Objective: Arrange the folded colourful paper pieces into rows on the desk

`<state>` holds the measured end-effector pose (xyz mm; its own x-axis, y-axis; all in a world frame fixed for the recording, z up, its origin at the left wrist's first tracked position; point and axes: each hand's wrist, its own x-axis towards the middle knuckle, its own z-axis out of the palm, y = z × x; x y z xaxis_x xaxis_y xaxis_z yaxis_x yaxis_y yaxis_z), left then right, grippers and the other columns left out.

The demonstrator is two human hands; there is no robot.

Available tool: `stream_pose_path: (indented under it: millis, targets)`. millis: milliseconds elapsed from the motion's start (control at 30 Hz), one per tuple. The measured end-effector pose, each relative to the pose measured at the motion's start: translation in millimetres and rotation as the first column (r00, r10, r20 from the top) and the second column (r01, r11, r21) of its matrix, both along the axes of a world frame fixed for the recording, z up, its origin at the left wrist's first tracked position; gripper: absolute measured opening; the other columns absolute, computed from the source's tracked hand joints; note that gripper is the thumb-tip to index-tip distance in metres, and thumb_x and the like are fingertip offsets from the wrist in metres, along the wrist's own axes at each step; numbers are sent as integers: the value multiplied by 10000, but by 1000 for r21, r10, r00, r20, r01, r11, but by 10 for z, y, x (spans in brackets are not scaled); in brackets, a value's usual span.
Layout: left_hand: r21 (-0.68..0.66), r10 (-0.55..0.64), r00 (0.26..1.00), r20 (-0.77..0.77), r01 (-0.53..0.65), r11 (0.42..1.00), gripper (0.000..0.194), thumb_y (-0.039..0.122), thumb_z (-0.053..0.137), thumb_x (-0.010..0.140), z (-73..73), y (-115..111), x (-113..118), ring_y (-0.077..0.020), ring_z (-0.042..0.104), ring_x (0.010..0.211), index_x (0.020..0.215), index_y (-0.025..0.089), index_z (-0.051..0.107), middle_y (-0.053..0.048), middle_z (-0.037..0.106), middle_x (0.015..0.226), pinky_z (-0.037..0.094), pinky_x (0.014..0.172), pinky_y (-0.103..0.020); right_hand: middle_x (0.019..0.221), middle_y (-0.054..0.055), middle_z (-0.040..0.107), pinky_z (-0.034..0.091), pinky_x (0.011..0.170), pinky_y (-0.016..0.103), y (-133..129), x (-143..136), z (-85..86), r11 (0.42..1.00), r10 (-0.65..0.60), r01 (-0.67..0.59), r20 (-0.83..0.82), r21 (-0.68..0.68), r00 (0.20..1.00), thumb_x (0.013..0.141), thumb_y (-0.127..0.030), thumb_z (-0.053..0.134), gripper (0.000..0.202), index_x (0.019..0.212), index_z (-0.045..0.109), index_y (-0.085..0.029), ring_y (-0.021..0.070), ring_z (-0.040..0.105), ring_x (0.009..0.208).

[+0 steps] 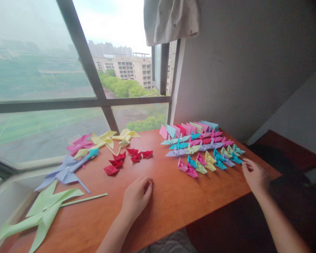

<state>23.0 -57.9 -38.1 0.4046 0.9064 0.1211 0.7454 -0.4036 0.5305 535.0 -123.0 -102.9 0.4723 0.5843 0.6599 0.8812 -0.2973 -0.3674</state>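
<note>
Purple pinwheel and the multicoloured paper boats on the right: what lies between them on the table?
In the head view, the red paper boats lie between the purple pinwheel and the multicoloured paper boats.

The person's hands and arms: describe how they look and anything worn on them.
The left hand and right hand are bare, without gloves. The left forearm and right forearm show no sleeves, watch, bracelet, cables or markings. No rings are visible, though some fingers are partly hidden.
</note>
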Motion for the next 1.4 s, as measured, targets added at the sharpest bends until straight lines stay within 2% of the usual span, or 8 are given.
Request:
stream_pose_path:
  millis: [233, 433, 567, 700, 833, 1000, 1167, 1400]
  targets:
    - [6, 4, 999, 37, -5, 1000, 183, 247, 475, 902, -14, -9, -10, -195, 629, 783, 949, 225, 651, -31, 686, 849, 435, 675, -271, 895, 149, 736, 466, 634, 340, -110, -322, 180, 991, -99, 85, 135, 103, 986, 896, -361, 484, 381, 1046, 721, -103, 256, 678, 732]
    - [-32, 29, 986, 167, -24, 999, 213, 219, 479, 879, -21, 18, -38, -172, 622, 691, 977, 202, 667, -27, 693, 800, 458, 663, -271, 969, 104, 739, 521, 765, 322, -109, -1538, 446, 949, 210, -237, 145, 207, 967, 910, -261, 565, 261, 1123, 674, -155, 215, 694, 807]
    - [11, 62, 976, 207, -65, 998, 221, 250, 474, 885, 63, 114, -159, -167, 629, 680, 984, 200, 664, -34, 706, 831, 472, 645, -265, 991, 76, 728, 544, 804, 299, 48, -2496, 539, 778, 612, -611, 47, 148, 790, 930, -185, 526, 197, 1083, 650, -193, 189, 693, 885]
    - [122, 170, 971, 170, -192, 974, 239, 307, 476, 888, 204, 337, -500, -169, 655, 703, 987, 199, 665, -36, 723, 875, 488, 653, -259, 946, 62, 720, 558, 757, 271, 168, -3075, 478, 607, 795, -789, -95, 98, 600, 934, -135, 490, 230, 1116, 618, -189, 163, 689, 853]
    - [238, 413, 911, 24, -406, 882, 265, 358, 490, 871, 350, 649, -1018, -190, 680, 760, 981, 216, 685, -27, 742, 923, 499, 689, -269, 955, 74, 716, 557, 794, 304, 187, -3234, 390, 551, 833, -833, -108, 57, 543, 931, -119, 477, 264, 1146, 614, -188, 181, 688, 881]
    - [319, 628, 773, -95, -574, 754, 324, 344, 476, 862, 463, 1034, -1572, -303, 659, 929, 1055, 186, 683, -112, 728, 1015, 480, 754, -363, 938, 76, 711, 555, 790, 314, 166, -3210, 370, 555, 827, -831, -123, 31, 548, 930, -116, 478, 257, 1133, 619, -187, 187, 686, 861]
    - [310, 640, 733, -230, -568, 762, 328, 354, 549, 815, 437, 1314, -1792, -339, 647, 966, 1067, 190, 681, -137, 724, 1010, 478, 764, -377, 926, 75, 711, 552, 784, 308, 170, -3213, 373, 566, 819, -823, -143, 44, 556, 934, -129, 468, 255, 1122, 628, -193, 189, 688, 845]
    - [286, 611, 714, -343, -540, 791, 332, 375, 496, 859, 371, 1459, -1753, -343, 663, 936, 1066, 166, 650, -186, 692, 1089, 482, 749, -379, 878, 65, 699, 538, 743, 285, 192, -3216, 396, 594, 793, -803, -209, 51, 573, 937, -141, 466, 228, 1081, 635, -192, 176, 675, 804]
